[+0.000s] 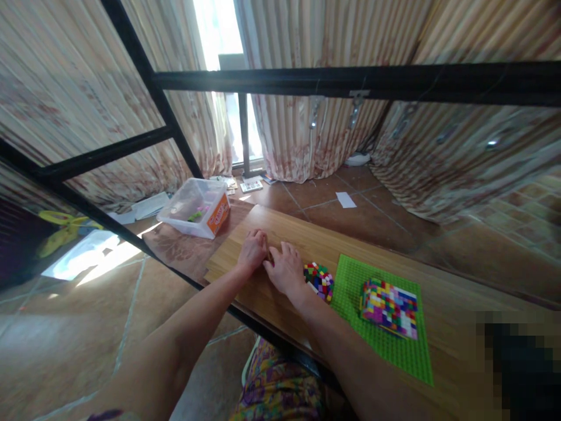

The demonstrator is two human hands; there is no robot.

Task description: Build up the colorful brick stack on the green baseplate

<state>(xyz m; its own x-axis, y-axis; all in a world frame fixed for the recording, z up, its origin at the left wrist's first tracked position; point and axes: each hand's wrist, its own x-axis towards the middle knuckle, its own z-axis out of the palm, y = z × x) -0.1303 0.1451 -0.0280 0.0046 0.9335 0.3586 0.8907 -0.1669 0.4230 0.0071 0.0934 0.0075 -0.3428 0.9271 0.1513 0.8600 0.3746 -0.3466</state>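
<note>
My left hand rests over the wooden board with its fingers curled. Close beside it is my right hand, its fingers bent and its thumb toward the left one. The hands meet at the fingertips; whatever they pinch there is too small and hidden to name. Just right of my right hand lies a pile of small coloured building bricks, partly covered by that wrist. Farther right, a green baseplate carries a block built of many multicoloured bricks.
A clear plastic box with an orange label and a few green and pink pieces stands past the board's left end. The wooden board spans a black metal frame. Papers lie on the tiled floor near the curtains.
</note>
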